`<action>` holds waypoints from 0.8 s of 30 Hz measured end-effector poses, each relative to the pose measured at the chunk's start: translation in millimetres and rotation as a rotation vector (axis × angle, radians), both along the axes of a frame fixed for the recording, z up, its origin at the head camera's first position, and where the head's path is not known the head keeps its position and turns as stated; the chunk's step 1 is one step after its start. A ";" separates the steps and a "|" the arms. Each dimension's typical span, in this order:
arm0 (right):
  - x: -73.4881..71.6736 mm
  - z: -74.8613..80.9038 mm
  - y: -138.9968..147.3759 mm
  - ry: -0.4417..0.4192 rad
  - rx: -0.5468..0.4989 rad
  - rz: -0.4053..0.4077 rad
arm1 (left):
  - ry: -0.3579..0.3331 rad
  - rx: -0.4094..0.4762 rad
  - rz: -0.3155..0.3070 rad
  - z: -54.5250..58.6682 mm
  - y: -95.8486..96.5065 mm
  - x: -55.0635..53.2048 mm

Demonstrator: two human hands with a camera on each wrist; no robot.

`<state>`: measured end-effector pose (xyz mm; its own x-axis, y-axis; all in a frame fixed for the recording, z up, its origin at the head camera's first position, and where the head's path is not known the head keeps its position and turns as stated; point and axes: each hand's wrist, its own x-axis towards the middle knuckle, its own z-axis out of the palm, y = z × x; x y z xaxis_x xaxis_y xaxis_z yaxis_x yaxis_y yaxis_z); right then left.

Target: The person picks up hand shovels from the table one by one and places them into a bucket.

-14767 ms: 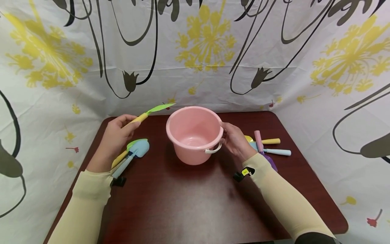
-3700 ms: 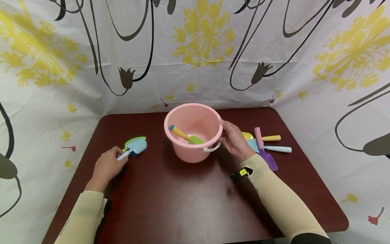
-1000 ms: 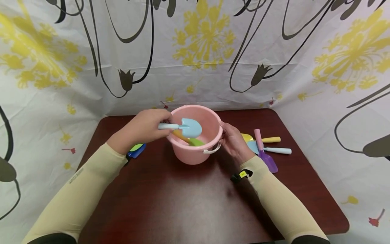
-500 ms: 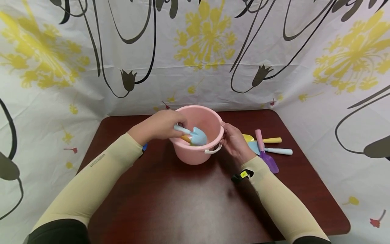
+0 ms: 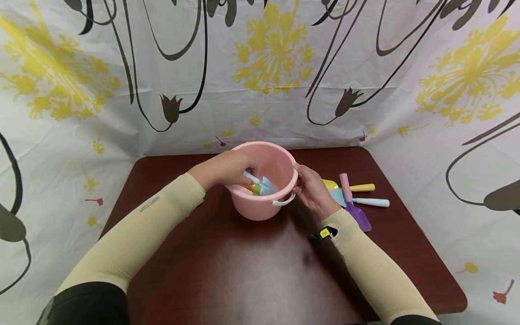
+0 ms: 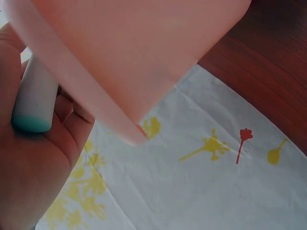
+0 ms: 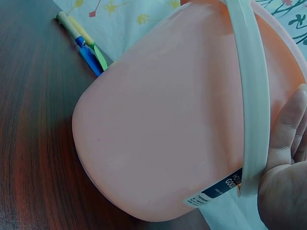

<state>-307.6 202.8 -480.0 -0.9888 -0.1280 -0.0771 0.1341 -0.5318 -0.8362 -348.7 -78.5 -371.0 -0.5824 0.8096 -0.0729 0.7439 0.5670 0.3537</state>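
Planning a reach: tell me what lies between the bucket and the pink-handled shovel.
In the head view: the right hand, holding the bucket, then a yellow blade and a light-blue blade.

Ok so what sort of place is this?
Probably a makeshift indoor tabletop workspace: a dark table, patterned sheeting on three sides, and a pink bucket with colourful trowels beside it.

Counter (image 5: pixel 243 266): glossy, wood-grained
Bucket (image 5: pixel 253 211): smooth plastic, softly shiny
Handle (image 7: pixel 253 96): smooth plastic
Light-blue trowel (image 5: pixel 267 186): smooth plastic
Shovels near counter's right edge (image 5: pixel 358 218): smooth plastic
Backdrop (image 5: pixel 227 104): creased cloth
Sleeves (image 5: pixel 154 221): matt cloth
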 end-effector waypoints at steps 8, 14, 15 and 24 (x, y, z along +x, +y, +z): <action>-0.3 0.1 -0.7 -0.006 0.010 -0.009 | 0.050 -0.062 -0.041 -5.7 10.6 -3.8; -1.2 -0.1 -0.9 -0.009 0.011 -0.012 | 0.041 -0.118 -0.026 -8.3 15.7 -1.1; -1.2 -0.2 -0.9 -0.009 0.012 -0.012 | 0.039 -0.125 -0.020 -9.1 16.3 -0.6; -0.6 -0.6 -0.5 -0.004 0.012 -0.011 | 0.038 -0.163 0.003 -14.7 20.9 1.7</action>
<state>-308.3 202.2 -480.6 -0.9899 -0.1158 -0.0824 0.1313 -0.5234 -0.8419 -347.0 -57.6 -385.7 -0.5897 0.7871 -0.1809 0.7532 0.6168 0.2286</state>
